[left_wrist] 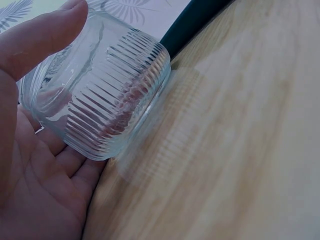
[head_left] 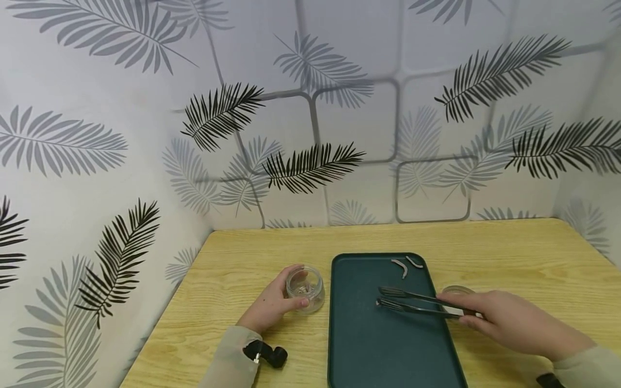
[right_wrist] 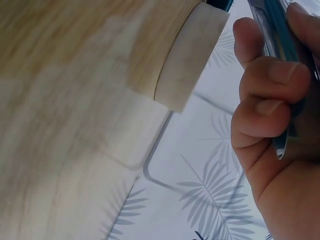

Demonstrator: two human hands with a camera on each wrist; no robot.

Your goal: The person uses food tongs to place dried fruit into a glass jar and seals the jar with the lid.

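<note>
My left hand (head_left: 277, 303) grips a clear glass jar (head_left: 314, 302) at the tray's left side, thumb and fingers around its upper part. In the left wrist view the ribbed jar (left_wrist: 117, 90) stands on the table with pinkish-brown pieces low inside. My right hand (head_left: 504, 320) holds metal tongs (head_left: 417, 310) by the handle end. Their two tips are apart, over the middle of the dark green tray (head_left: 388, 350). A tiny pale bit shows at the lower tip; its kind is unclear. Two greyish worm-like strips (head_left: 401, 268) lie at the tray's far right corner.
A round lid-like disc (head_left: 457, 289) lies on the wooden table (head_left: 271, 245), right of the tray and partly behind the right hand. Its pale thick edge (right_wrist: 192, 57) shows in the right wrist view. A leaf-patterned wall covering (head_left: 339, 188) rises behind the table.
</note>
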